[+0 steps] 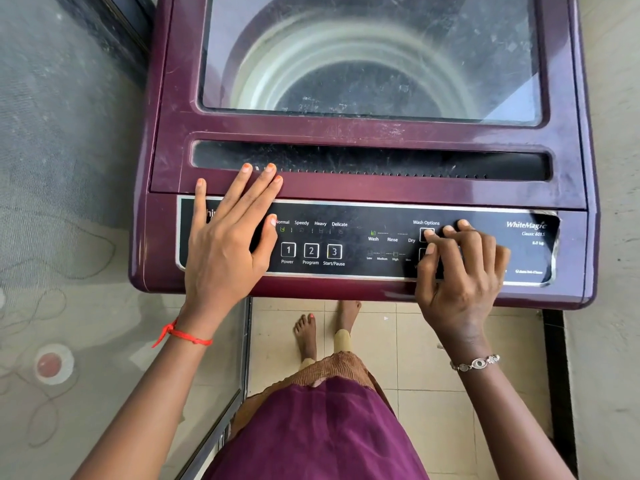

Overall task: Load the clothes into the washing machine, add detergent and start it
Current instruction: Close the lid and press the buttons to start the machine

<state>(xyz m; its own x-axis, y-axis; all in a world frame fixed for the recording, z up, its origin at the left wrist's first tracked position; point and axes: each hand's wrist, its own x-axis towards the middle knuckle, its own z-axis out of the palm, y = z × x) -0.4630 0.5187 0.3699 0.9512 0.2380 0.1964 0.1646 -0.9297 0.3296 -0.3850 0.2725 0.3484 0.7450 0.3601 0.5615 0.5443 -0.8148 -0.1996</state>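
**Both hands on the washer's panel**

The maroon washer (346, 188) stood on a tiled floor (433, 341), with a mesh screen (69, 168) along its left side. Its lid (173, 98) was down, and the drum (346, 74) showed through the dusty glass; what lay at the bottom of the drum could not be made out.

The left hand (225, 247) lay flat and wide over the left end of the control panel (363, 268). Its fingers were straight and spread, and their tips reached past the panel's far edge onto the front edge of the lid. It held nothing.

The right hand (460, 271) rested near the panel's right end with its fingers curled and holding nothing. Their tips touched the panel under the words "Wash Options", one of them on a square button (423, 238) there.

Between the hands sat three numbered buttons, the Start/Pause button (334, 251) untouched. Small green lights glowed under "Normal" (282, 229) and above "Wash" (373, 233).
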